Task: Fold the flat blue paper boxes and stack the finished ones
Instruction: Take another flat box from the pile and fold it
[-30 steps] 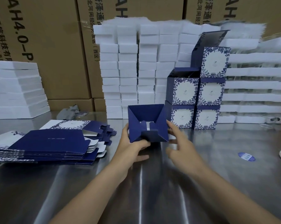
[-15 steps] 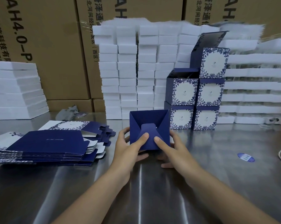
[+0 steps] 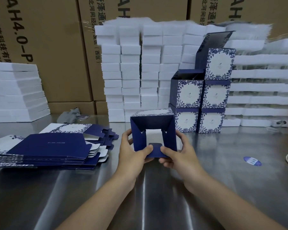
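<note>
Steel bench: finished boxes stacked toward the far edge, flat blanks piled by the left edge. The half-folded box sits mid-bench, left hand and right hand each with a grip pinching it, thumbs on the bottom tab. Looks like light, thin card that creases easily, so I'd hold the side walls, not the flaps.
</note>
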Motion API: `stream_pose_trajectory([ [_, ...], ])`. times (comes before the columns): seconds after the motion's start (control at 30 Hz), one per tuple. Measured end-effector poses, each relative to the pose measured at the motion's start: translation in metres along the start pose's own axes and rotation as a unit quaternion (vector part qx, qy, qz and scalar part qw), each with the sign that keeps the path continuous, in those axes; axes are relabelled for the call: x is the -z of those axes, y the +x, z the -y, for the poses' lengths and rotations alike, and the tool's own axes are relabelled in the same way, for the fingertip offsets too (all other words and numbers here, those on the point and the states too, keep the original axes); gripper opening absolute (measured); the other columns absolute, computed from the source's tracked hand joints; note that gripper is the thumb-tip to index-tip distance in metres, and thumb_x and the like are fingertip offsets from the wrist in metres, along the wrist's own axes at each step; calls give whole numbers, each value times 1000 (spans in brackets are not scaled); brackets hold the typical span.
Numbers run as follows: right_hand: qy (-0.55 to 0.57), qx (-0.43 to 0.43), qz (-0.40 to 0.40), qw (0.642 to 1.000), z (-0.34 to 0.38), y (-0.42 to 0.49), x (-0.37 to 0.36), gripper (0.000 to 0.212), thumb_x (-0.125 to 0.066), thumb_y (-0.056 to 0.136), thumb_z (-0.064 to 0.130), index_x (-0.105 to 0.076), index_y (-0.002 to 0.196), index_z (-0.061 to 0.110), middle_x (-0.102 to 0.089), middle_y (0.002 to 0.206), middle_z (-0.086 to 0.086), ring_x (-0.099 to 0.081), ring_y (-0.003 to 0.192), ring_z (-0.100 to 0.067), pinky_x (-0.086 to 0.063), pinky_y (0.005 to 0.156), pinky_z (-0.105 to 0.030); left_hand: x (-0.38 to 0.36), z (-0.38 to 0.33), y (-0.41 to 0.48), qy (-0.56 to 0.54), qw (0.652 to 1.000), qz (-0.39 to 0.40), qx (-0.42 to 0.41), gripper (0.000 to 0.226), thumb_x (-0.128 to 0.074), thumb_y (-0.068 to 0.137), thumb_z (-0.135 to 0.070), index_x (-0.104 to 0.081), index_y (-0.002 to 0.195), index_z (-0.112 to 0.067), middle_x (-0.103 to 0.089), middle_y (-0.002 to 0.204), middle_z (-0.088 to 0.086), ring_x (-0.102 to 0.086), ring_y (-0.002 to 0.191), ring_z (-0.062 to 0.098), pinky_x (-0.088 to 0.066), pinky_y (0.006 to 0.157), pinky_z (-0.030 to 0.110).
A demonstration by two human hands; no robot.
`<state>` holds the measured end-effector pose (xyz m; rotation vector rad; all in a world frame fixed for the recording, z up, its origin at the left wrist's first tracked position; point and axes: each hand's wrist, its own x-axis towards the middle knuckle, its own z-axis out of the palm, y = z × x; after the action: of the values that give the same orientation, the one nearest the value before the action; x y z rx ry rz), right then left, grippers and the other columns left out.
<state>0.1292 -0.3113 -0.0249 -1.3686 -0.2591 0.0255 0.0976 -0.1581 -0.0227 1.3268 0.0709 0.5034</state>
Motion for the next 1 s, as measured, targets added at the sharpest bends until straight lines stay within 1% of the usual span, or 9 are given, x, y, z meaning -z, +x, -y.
stream_pose_trajectory([
  [0.1, 21, 23, -24, 999, 1, 0, -3, 61, -72, 97, 0, -50, 135, 43, -81, 83, -7, -68, 53, -18, -56, 53, -23, -1, -2, 2, -8, 997, -6, 74, 51, -80, 91, -7, -55, 126, -33, -74, 116, 5, -81, 88, 24, -64, 64, 34],
  [0.17, 35, 32, -48, 998, 2, 2, -2, 59, -74, 97, 1, -50, 134, 40, -80, 80, -5, -68, 53, -17, -57, 53, -23, 0, -7, 2, 14, 987, 21, 158, 26, -77, 93, -24, -64, 115, -19, -79, 90, 2, -80, 74, 24, -58, 56, 32],
  [0.23, 26, 30, -76, 996, 4, 4, 1, 57, -76, 96, 5, -49, 136, 36, -80, 78, -5, -69, 55, -18, -56, 53, -24, 2, -9, 2, 57, 975, 69, 202, 25, -73, 96, -35, -70, 93, -10, -68, 67, 2, -71, 60, 18, -45, 53, 27],
  [0.3, 28, 5, -93, 995, 6, 2, 2, 54, -79, 94, 13, -51, 137, 28, -79, 79, -6, -70, 57, -18, -55, 52, -24, 0, -9, 2, 60, 976, 78, 194, 29, -67, 100, -33, -67, 80, -12, -58, 60, 1, -62, 53, 14, -37, 53, 25],
  [0.43, 81, -108, -42, 990, 12, -5, -5, 42, -81, 91, 35, -62, 120, 11, -73, 72, -5, -62, 51, -13, -46, 44, -24, -4, -9, 0, 60, 985, 61, 152, 28, -62, 105, -29, -63, 81, -14, -55, 58, -1, -59, 52, 11, -35, 52, 24],
  [0.53, 18, -159, 75, 984, 14, -14, -14, 23, -70, 94, 40, -69, 85, 18, -58, 62, 0, -48, 46, -12, -34, 42, -22, -2, -11, -1, 73, 986, 70, 136, 29, -63, 103, -33, -65, 77, -20, -57, 61, -2, -56, 55, 10, -36, 56, 26],
  [0.57, 1, -149, 94, 984, 14, -16, -17, 28, -66, 97, 37, -67, 75, 20, -55, 60, 1, -45, 46, -11, -32, 42, -21, -2, -11, -3, 79, 985, 76, 134, 31, -64, 103, -35, -65, 74, -22, -58, 63, -2, -56, 56, 10, -37, 57, 27],
  [0.77, -3, -98, 28, 995, 16, -20, -22, 29, -57, 97, 19, -60, 69, 16, -46, 56, -1, -35, 45, -11, -28, 44, -22, -7, -15, -10, 89, 981, 90, 148, 35, -68, 97, -44, -62, 69, -23, -50, 61, -2, -54, 56, 13, -34, 58, 30],
  [1.0, 8, -118, 18, 993, 25, -23, -20, 38, -53, 98, 25, -59, 61, 18, -47, 52, 1, -35, 45, -11, -28, 43, -22, -11, -17, -14, 97, 981, 118, 120, 41, -56, 104, -30, -53, 64, -23, -46, 63, 1, -52, 57, 13, -36, 64, 32],
])
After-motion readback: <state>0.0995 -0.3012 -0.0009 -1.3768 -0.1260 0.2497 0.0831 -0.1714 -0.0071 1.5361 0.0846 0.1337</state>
